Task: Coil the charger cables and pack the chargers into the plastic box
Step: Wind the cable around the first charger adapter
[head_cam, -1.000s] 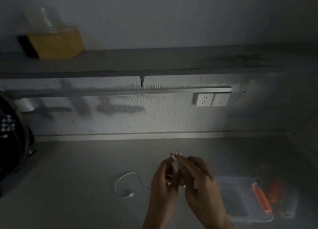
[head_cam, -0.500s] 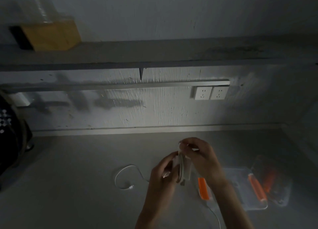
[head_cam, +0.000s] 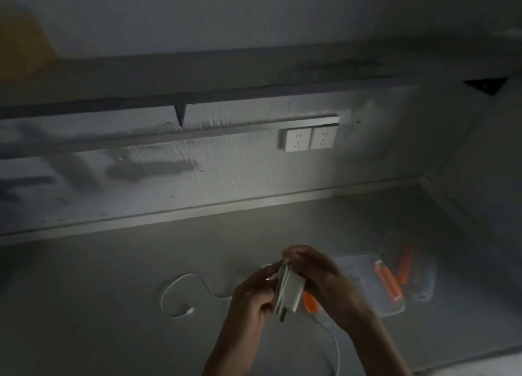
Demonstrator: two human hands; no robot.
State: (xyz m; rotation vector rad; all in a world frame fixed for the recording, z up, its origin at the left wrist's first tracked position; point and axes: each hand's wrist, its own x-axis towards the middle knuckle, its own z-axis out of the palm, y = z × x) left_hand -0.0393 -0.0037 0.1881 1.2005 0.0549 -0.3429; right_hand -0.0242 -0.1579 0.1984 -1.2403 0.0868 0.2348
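Charger, white, boxy, with cable loops alongside.

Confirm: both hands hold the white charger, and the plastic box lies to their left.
Not left: the head view shows the plastic box lying to their right. The left hand and right hand do hold the white charger.

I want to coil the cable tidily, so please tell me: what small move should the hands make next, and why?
Probably wind one more turn round the charger. The left hand grips it, the right hand pinches the cable at its top, and a long loop with the plug end lies loose on the table, so packing seems premature.
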